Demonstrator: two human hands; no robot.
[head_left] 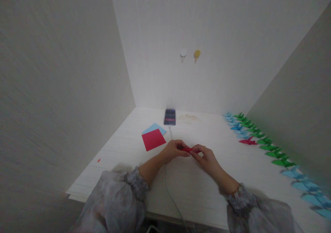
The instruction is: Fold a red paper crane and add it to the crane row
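A small piece of folded red paper is pinched between both hands above the middle of the table. My left hand grips its left part with thumb and fingers, a ring on one finger. At its right end my right hand pinches it between thumb and fingertips. The fingers cover much of the paper, so its exact folded shape is hidden. Left of my hands lies a flat red paper sheet, partly over a light blue sheet.
A phone rests near the back wall, its white cable running under my left hand to the front edge. Rows of folded paper cranes, green, blue and one red, line the right side. Two hooks are on the wall.
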